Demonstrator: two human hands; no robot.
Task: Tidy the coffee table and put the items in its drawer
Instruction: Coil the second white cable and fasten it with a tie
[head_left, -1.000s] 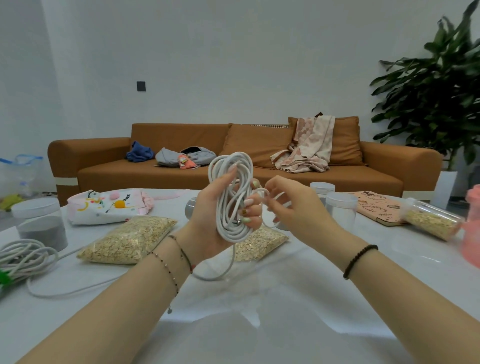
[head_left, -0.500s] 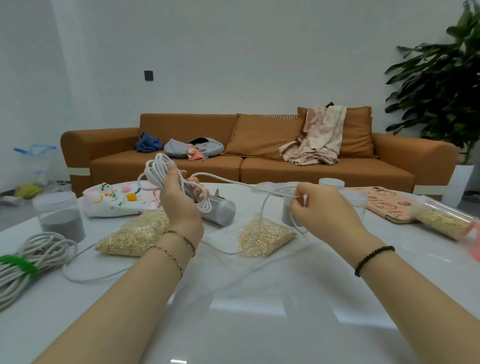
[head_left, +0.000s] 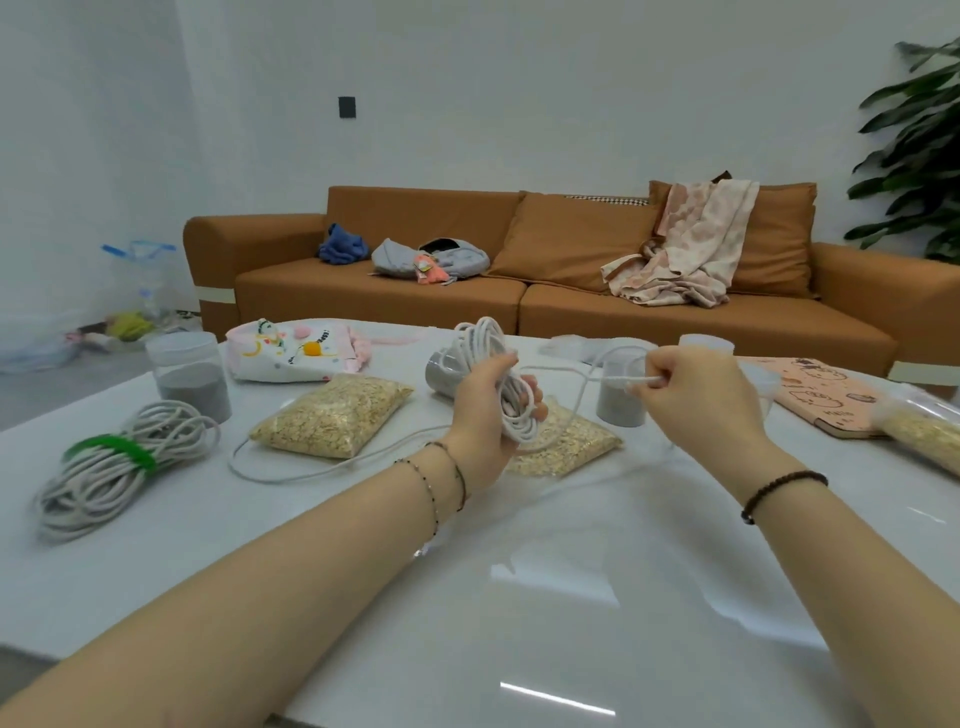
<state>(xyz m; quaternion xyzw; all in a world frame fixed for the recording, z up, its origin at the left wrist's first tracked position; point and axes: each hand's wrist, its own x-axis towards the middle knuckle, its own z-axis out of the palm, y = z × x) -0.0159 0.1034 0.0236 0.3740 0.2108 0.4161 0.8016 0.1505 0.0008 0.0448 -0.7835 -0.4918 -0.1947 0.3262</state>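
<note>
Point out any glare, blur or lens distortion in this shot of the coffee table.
Head view: light is soft and even, with no hard shadows. Head view: the glossy table shows bright glare streaks near the bottom edge. Head view: wide-angle stretch swells the forearms toward the lower corners. Head view: the white cord at the right hand looks slightly soft.

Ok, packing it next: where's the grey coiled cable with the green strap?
Head view, far left on the white table: the grey coiled cable lies in front of the clear jar of grey sand.
</note>
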